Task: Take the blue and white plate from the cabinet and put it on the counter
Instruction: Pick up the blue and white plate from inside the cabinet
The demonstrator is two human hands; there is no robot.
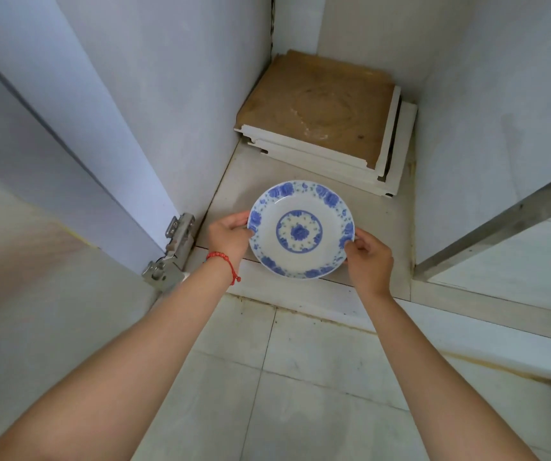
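Note:
The blue and white plate (301, 229), round with a blue flower ring and a blue flower in its middle, is at the front edge of the low cabinet's floor (377, 224). My left hand (229, 237) grips its left rim, thumb on top. My right hand (369, 257) grips its right rim. Both hands hold the plate face up, level, over the cabinet's threshold. A red bead bracelet is on my left wrist.
A stack of white-edged boards with a brown top (325, 119) lies at the back of the cabinet. The open door (44, 168) with a metal hinge (171, 252) stands at the left. A metal-edged panel (507, 224) is at the right. Tiled floor (300, 377) lies below.

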